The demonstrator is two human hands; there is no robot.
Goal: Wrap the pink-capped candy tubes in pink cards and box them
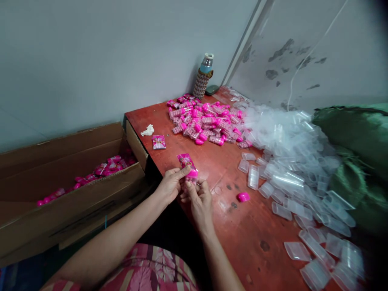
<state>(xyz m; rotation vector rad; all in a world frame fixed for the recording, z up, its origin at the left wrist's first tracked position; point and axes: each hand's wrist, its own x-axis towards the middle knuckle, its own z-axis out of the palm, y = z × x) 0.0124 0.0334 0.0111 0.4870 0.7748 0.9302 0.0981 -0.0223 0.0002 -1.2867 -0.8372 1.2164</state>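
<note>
Over the near edge of the red table [218,165], both hands hold one small clear container [191,178] with a pink cap and pink beads inside. A pink printed packet [183,159] sticks up from its top end. My left hand [171,184] is closed on it, thumb across the pink part. My right hand [200,202] pinches the lower end from the near side; some of its fingers are hidden. A loose pink cap [243,197] lies right of my hands. One flat pink printed packet [159,142] rests beyond them.
A pile of filled pink-capped containers [209,121] lies at the back. Empty clear tubes [291,178] spread on the right beside a green sack [354,137]. A bottle in a knitted cover [201,83] stands by the wall. Left, a cardboard box [60,145] holds pink pieces.
</note>
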